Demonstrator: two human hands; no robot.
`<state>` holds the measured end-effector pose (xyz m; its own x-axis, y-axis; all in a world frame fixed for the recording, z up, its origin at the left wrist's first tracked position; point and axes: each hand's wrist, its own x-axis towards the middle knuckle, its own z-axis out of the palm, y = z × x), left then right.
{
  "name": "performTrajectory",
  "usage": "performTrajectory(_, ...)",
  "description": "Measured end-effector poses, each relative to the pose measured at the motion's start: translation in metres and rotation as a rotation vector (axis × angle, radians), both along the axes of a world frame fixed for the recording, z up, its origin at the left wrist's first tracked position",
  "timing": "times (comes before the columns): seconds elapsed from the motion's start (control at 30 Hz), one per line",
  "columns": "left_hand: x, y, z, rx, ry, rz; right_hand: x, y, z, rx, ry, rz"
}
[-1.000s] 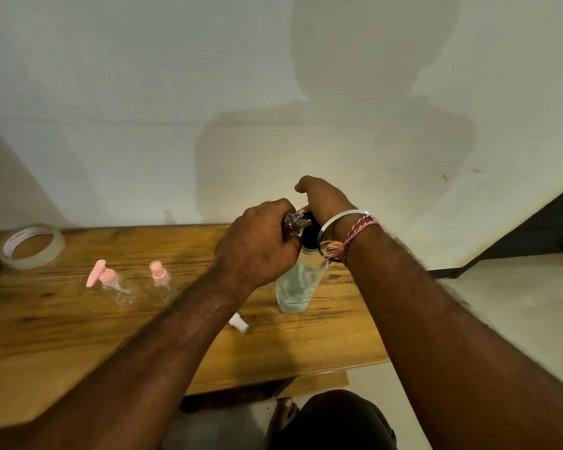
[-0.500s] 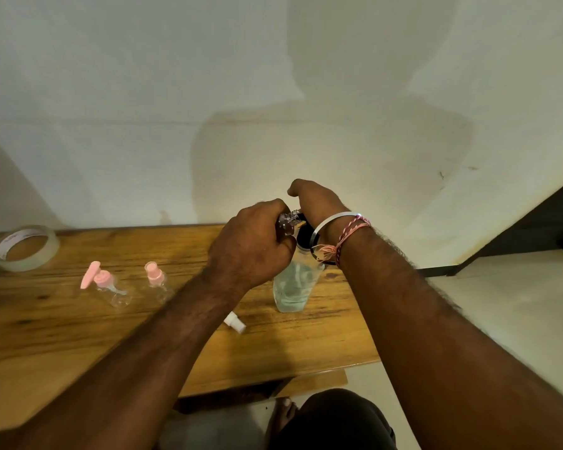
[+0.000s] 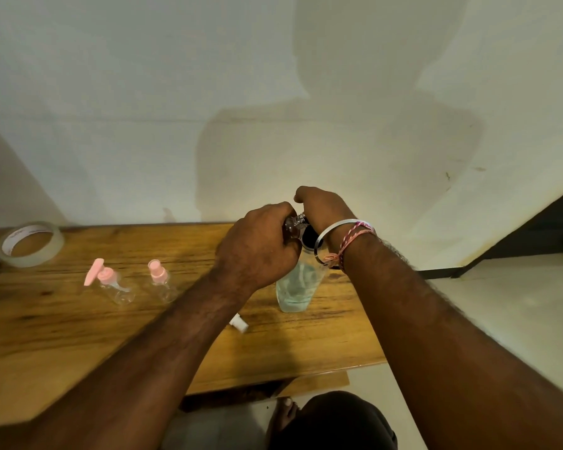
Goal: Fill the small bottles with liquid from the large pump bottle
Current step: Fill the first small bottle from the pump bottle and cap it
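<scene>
Left hand grips a small clear bottle at the spout of the pump bottle, which stands on the counter. Right hand curls over the pump head (mostly hidden). Two pink-capped bottles stand to the left, near a tape roll.

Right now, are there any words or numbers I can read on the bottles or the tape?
No text reads clearly.
Tape roll: faint reddish marks on the inner core, too blurred to read.
Large pump bottle: no label visible.
Two small bottles: clear with pink tops, no writing visible.
</scene>
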<state>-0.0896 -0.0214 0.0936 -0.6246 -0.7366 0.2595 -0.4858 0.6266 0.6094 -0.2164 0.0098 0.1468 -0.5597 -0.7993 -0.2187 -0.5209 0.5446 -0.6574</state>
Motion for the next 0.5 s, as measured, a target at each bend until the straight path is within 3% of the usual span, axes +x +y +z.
performTrajectory(0.13, 0.000, -0.001, 0.005, -0.004, 0.045, 0.004, 0.004, -0.002, 0.010, -0.067, -0.459, -0.194)
performTrajectory(0.4, 0.000, 0.000, 0.007, 0.003, 0.039, -0.011, -0.003, -0.002, 0.022, -0.007, -0.578, -0.262)
performTrajectory(0.5, 0.000, -0.001, 0.009, -0.008, 0.039, -0.011, 0.000, -0.005, 0.016, -0.046, -0.480, -0.213)
